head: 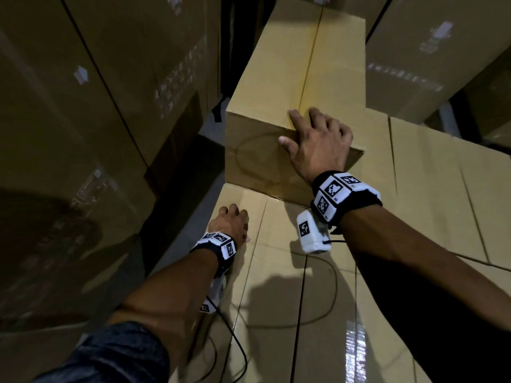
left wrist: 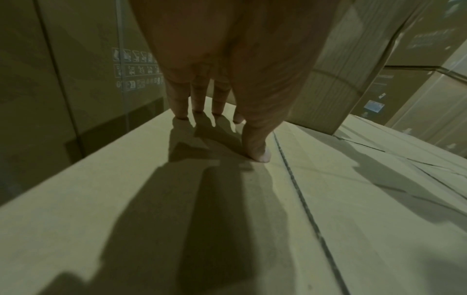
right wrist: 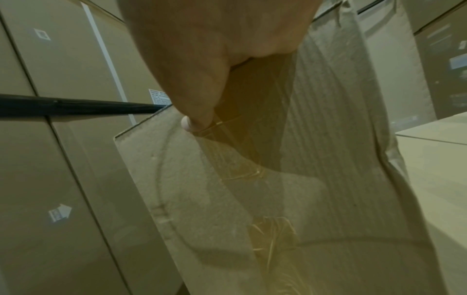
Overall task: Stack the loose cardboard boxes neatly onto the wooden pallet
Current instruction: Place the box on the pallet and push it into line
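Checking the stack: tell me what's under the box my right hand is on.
The upper box rests on a layer of flat-topped cardboard boxes; right hand grips its near edge. Anything lower, any pallet included, is covered.

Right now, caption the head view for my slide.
Right hand grips upper box; left hand rests on lower box.
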A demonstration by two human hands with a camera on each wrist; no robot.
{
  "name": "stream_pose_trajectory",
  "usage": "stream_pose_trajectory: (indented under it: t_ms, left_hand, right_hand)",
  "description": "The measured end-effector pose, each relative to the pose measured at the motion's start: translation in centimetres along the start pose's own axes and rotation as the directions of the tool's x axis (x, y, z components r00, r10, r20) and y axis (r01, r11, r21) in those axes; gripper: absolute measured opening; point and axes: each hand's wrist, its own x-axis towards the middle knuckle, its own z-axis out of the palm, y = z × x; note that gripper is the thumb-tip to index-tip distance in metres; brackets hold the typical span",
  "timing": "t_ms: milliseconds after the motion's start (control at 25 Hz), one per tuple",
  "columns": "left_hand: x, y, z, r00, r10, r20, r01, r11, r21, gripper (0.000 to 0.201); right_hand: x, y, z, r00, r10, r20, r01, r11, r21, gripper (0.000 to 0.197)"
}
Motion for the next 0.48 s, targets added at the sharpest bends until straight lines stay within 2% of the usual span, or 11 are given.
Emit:
stream_pose_trajectory:
  t_ms: [200, 320, 400, 480]
  left_hand:
    - [0.2, 0.0, 0.1, 1.0, 0.01, -0.012, -0.01, 0.999, 0.04, 0.068]
    - [-0.2, -0.1, -0.1, 0.999, 0.04, -0.018, -0.039, 0.999, 0.033, 0.056]
    - [-1.2, 0.0, -0.9, 0.998, 0.045, -0.045, -0.044, 0.999, 0.018, 0.048]
    - [-2.5, 0.6, -2.3, 0.996, 0.048, -0.077, -0.048, 0.999, 0.003, 0.05]
  right_hand:
    - [0.1, 0.0, 0.0, 1.0, -0.005, 0.017, 0.005, 1.0, 0.001, 0.059]
    - [0.0, 0.1, -0.5, 0.998, -0.009, 0.058, 0.009, 1.0, 0.0, 0.061]
    - [0.1, 0.2, -1.2, 0.989, -0.026, 0.147, 0.025, 1.0, 0.01, 0.065]
    - [0.5, 0.5, -2.3, 0.959, -0.054, 0.28, 0.05, 0.999, 0.018, 0.073]
